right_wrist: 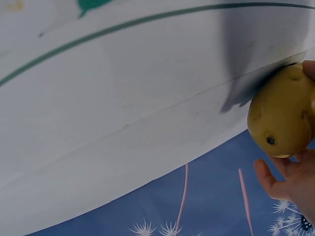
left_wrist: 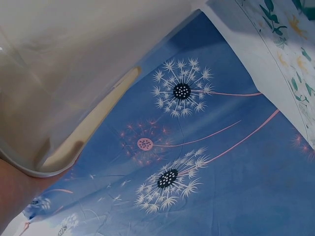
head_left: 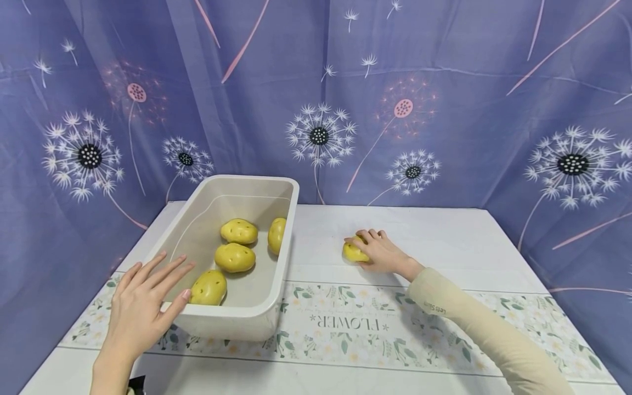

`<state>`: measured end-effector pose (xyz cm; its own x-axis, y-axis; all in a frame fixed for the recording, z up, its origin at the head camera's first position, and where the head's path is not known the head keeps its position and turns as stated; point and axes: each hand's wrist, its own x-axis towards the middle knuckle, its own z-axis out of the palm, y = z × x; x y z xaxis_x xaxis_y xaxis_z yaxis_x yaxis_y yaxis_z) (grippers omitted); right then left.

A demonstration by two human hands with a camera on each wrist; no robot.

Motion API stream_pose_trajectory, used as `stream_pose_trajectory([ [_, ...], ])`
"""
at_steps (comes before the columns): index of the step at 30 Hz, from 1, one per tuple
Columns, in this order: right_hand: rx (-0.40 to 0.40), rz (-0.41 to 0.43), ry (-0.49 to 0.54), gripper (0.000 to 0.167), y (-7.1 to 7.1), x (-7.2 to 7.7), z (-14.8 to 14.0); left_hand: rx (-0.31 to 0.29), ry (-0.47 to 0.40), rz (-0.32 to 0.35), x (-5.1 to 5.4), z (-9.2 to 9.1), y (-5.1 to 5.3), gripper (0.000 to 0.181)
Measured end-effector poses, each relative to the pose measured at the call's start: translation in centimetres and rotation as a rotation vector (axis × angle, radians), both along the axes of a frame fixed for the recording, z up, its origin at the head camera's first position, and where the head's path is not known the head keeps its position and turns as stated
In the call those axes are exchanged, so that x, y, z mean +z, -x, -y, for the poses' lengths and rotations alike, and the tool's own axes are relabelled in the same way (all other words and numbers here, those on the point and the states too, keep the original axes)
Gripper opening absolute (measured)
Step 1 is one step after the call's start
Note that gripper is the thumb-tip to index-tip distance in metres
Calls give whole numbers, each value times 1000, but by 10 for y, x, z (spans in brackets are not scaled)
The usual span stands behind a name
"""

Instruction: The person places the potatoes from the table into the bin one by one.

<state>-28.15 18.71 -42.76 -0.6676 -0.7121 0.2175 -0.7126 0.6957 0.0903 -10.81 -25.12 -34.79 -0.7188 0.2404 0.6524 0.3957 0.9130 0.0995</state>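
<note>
To the right of the bin, my right hand [head_left: 382, 253] grips a yellow potato [head_left: 352, 252] at the white table surface, with fingers curled over its top. The right wrist view shows this potato [right_wrist: 280, 115] from its end, dark spot visible, between the thumb and fingers [right_wrist: 268, 179]. My left hand [head_left: 140, 307] is spread with straight fingers at the near left corner of a pale grey plastic bin [head_left: 281, 304]. Inside the bin lie several potatoes, the nearest potato [head_left: 209, 288] close to my left thumb. In the left wrist view the bin's wall [left_wrist: 74, 73] fills the upper left.
A floral printed strip [head_left: 355, 329] with the word FLOWER crosses the table [head_left: 419, 230]. A blue-purple curtain [head_left: 257, 109] with dandelions surrounds the table at the back and sides. The bin's raised rim stands between the potatoes inside and the right hand.
</note>
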Motion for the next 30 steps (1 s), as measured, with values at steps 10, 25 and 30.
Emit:
stream_pose_trajectory([
  [10, 25, -2, 6, 65, 1, 7, 2, 2, 2, 0, 0, 0, 0, 40],
  [25, 61, -11, 5, 62, 2, 24, 10, 8, 6, 7, 1, -1, 0, 40],
  [30, 71, -37, 2, 62, 2, 29, 12, 7, 6, 2, 1, -1, 0, 40],
])
